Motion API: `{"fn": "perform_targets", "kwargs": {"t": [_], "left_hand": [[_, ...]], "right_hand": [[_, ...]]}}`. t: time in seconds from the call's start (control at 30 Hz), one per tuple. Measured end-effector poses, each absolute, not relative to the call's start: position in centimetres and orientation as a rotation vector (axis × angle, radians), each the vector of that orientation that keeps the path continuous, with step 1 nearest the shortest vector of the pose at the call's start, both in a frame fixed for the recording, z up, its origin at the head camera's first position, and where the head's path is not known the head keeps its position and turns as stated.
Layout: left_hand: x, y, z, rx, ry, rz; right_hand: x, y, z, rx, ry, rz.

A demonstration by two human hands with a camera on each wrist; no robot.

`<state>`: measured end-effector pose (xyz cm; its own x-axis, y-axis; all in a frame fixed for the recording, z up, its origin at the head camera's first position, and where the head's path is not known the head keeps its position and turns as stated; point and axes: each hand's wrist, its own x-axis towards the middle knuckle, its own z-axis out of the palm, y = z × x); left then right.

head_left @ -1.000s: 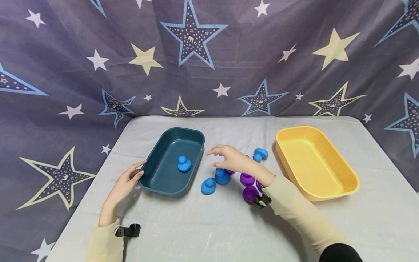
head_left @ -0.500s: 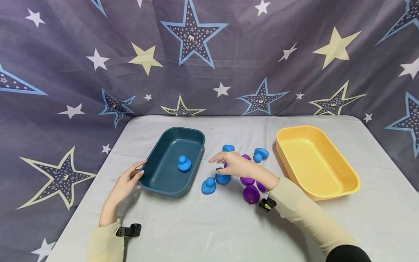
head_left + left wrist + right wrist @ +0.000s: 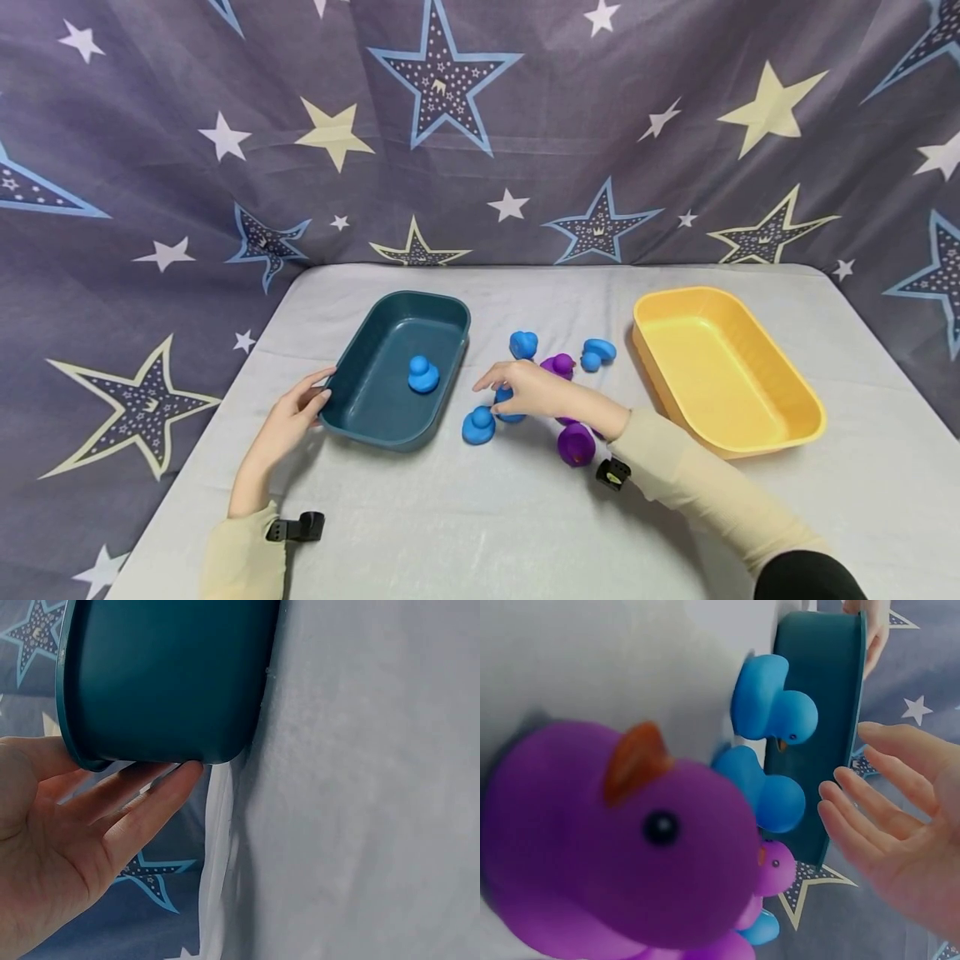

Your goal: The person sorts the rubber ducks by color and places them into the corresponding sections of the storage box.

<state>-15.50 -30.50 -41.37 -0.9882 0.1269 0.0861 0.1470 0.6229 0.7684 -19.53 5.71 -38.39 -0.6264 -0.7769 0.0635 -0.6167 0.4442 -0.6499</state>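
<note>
Within the teal tray (image 3: 375, 404), toward its right wall, sits an upright blue duck (image 3: 423, 375) with a rounded head. Just right of the tray stands a second blue duck (image 3: 478, 426); beside it, a third blue duck (image 3: 780, 802) is partly covered in the head view. Farther right of the tray are a far blue duck (image 3: 523, 344), a far purple duck (image 3: 558, 365), a near purple duck (image 3: 576, 444) and an outer blue duck (image 3: 598, 353).

Left hand (image 3: 291, 419), at the tray's near left corner: fingers extended and parted, touching the rim and outer wall. Right hand (image 3: 528, 389), right of the tray: fingers spread and slightly bent, gripping nothing, above the third blue duck; contact cannot be told.

Materials: star-printed cloth (image 3: 180, 292) left of and behind the tray; smooth teal wall below a projecting rim; smooth, bulbous ducks, a purple one showing an orange bill and black eye; well right of the tray, a yellow tray (image 3: 723, 375) with rounded corners. Creased pale cloth (image 3: 450, 517) underlies both trays.
</note>
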Motion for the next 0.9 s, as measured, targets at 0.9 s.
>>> {"fn": "perform_targets", "kwargs": {"t": [0.9], "left_hand": [[-15.5, -30.5, -41.4, -0.221, -2.811, -1.337]], "right_hand": [[-19.4, 4.5, -39.6, -1.246, 2.368, -0.884]]}}
